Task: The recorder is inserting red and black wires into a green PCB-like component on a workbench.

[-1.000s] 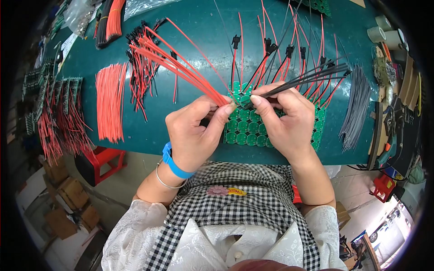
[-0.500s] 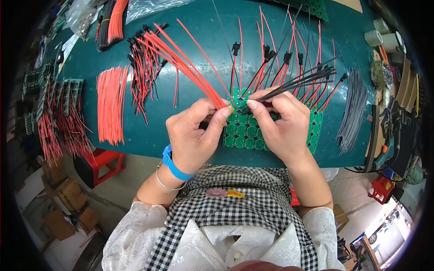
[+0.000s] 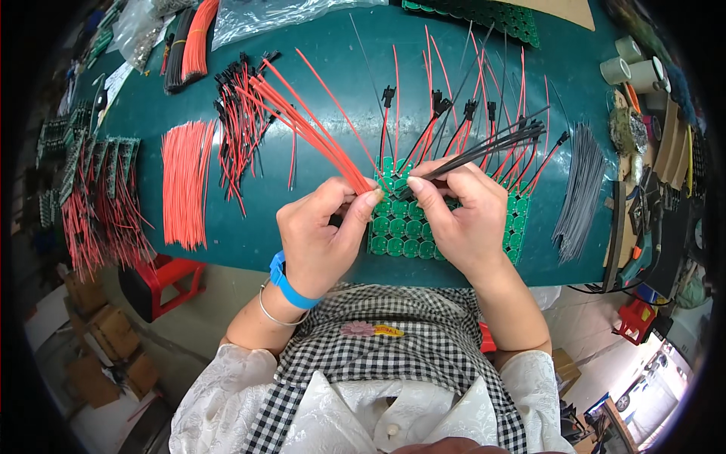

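Note:
Pinched between the thumb and fingers of my left hand (image 3: 325, 223) is a bundle of red wires (image 3: 310, 135), fanning up and to the left. My right hand (image 3: 465, 216) closes on a bundle of black wires (image 3: 503, 141) that points up and right. Both hands hover over the near part of a panel of round green circuit boards (image 3: 401, 227), their fingertips a small gap apart. Red and black wires, some ending in black connectors (image 3: 439, 104), stand up from the panel's far rows. My fingers hide part of the panel and the ends of both bundles.
Loose red wires (image 3: 186, 185) and a pile of red-black connector leads (image 3: 242, 129) lie to the left. Black wires (image 3: 581, 193) lie at the right. Wired boards (image 3: 102, 189) hang by the left edge; another green panel (image 3: 484, 19) and plastic bags (image 3: 265, 19) are at the back.
The view has shifted slightly, so the table contents appear a little lower and further left. Both hands keep their bundles, with only slight movement at the fingertips.

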{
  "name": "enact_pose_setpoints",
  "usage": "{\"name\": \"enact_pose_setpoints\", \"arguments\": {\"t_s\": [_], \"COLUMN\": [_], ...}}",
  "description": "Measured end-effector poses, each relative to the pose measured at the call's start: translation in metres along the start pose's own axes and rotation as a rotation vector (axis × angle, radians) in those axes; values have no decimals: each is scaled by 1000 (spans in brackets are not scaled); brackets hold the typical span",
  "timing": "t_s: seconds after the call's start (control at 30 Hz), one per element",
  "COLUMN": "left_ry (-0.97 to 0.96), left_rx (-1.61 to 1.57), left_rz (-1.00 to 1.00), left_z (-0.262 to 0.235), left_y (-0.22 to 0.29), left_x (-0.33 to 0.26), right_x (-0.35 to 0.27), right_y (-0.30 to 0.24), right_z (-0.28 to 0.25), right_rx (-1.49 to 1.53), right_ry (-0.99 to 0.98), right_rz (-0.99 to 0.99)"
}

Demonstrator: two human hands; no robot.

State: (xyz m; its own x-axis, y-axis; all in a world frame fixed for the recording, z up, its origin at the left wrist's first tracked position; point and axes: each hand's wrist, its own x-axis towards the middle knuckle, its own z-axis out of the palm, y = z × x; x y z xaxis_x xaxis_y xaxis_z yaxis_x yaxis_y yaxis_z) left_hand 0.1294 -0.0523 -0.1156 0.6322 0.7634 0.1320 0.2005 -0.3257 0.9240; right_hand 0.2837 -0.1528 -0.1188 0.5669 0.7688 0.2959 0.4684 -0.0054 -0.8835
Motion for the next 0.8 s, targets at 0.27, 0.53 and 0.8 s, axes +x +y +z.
{"name": "enact_pose_setpoints", "arguments": {"t_s": [0.27, 0.53, 0.8], "left_ry": [-12, 8, 20], "left_rx": [29, 1, -12], "left_rz": [5, -5, 29], "left_z": [-1, 1, 6], "left_y": [-3, -2, -1], "left_x": [-2, -4, -3], "right_x": [-1, -1, 3], "right_y": [0, 1, -5], "right_z": [-2, -1, 2], "right_rx": [-9, -6, -58], "right_ry": [-19, -22, -100], "right_rz": [-9, -12, -35]}}
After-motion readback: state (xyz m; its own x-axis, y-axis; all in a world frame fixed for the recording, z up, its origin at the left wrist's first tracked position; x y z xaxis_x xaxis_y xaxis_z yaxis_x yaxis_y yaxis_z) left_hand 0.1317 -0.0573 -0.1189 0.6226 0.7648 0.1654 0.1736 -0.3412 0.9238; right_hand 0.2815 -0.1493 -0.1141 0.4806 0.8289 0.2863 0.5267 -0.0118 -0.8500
